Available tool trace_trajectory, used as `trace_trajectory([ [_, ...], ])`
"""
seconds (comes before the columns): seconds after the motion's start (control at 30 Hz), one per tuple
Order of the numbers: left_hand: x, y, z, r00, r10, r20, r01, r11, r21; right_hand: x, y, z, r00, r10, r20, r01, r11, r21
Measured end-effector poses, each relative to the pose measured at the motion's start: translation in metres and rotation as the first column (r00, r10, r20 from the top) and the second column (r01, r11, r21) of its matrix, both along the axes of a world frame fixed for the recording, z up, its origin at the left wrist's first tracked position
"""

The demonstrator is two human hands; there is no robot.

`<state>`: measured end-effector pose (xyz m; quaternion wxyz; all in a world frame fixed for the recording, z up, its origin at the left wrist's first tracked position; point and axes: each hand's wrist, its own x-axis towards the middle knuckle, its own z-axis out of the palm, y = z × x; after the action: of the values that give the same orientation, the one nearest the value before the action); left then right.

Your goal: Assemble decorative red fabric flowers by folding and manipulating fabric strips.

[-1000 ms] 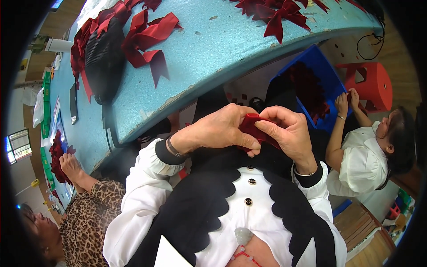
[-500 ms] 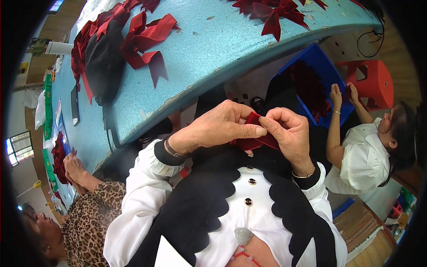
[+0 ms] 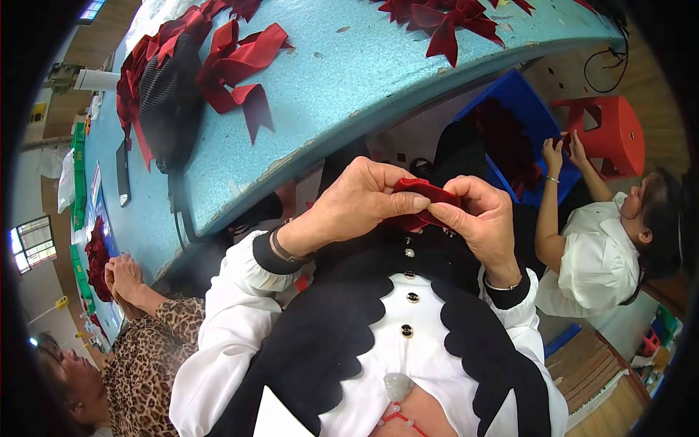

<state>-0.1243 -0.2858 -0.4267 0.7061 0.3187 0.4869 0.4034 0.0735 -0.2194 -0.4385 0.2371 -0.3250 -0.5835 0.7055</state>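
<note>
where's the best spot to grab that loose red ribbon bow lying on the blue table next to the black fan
Probably at its narrow middle, where the loops and tails of the red ribbon bow gather. It lies flat on the blue table, so come from straight above and pinch across that waist. The black fan crowds its left, so approach from the right. Both the left hand and right hand hold a folded red ribbon.

A dark flat slab, possibly a phone screen (image 3: pixel 122 173), lies on the blue table (image 3: pixel 342 80).
</note>
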Motion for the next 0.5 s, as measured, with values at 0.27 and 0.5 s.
trace_trajectory([
  [0.27,-0.0008,-0.0018,-0.0053,1.000,0.029,0.001,-0.029,0.999,0.032,-0.0035,0.0008,-0.0002,0.998,0.017,0.056,-0.014,0.999,-0.044],
  [0.5,0.0044,0.0019,-0.0029,0.995,0.089,0.043,-0.090,0.996,0.027,-0.0071,-0.0003,-0.0004,0.997,-0.044,0.065,0.046,0.999,-0.023],
])
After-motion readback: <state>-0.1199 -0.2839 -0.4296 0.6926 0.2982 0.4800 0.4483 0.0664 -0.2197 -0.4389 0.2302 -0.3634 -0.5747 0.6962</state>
